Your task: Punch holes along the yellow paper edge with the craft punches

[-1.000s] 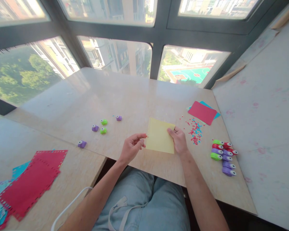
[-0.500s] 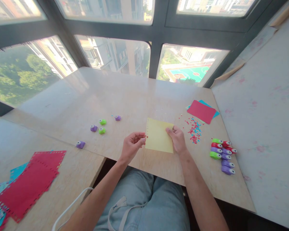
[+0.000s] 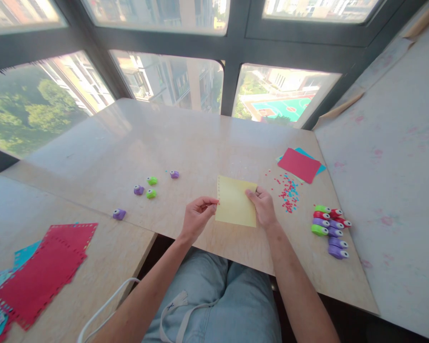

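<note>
yellow sheet [image 3: 236, 204] — one, in right hand [image 3: 265, 207]; left-side punches [image 3: 150, 194] — five

Yellow paper [image 3: 236, 202] — right hand [image 3: 266, 208] gripping it, left hand [image 3: 199, 215] opposite, confetti [image 3: 290, 193] nearby

The yellow sheet [image 3: 235, 202] looks like matt paper, the tabletop [image 3: 186, 138] smooth, glossy wood.

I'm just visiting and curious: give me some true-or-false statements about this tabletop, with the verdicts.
1. The right hand holds a yellow sheet. True.
2. The yellow sheet has holes along its right edge. False: the holes run along its left edge, by the left hand.
3. Red and blue confetti lies to the right of the yellow sheet. True.
4. All the eyed gadgets are purple. False: among the eyed gadgets are green and red ones.
</note>
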### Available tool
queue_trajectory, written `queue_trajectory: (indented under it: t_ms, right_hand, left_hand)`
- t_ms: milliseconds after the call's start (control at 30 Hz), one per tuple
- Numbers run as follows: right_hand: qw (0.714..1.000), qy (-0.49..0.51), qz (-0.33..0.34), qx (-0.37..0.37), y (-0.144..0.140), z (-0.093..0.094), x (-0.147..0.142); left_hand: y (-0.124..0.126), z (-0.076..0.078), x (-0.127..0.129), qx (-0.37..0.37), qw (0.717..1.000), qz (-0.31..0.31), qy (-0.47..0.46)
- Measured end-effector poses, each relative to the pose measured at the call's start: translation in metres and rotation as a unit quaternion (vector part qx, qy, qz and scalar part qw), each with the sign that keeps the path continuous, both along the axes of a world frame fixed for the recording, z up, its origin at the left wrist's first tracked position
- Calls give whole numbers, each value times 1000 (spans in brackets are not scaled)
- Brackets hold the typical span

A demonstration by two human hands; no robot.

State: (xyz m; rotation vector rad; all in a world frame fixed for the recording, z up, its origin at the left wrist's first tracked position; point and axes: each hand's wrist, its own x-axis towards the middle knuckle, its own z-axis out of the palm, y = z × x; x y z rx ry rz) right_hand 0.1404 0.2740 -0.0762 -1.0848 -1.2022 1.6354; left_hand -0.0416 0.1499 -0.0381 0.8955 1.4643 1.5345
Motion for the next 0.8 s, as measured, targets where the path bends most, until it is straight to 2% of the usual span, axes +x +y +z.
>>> queue_trajectory:
  t_ms: [533, 800]
  right_hand:
    - [999, -2, 44, -10, -1, -1, 1]
    - [999, 7, 52, 7, 1, 1, 0]
  left_hand:
    - [5, 12, 7, 26, 999, 0, -43]
    - [6, 19, 9, 25, 999, -14, -20]
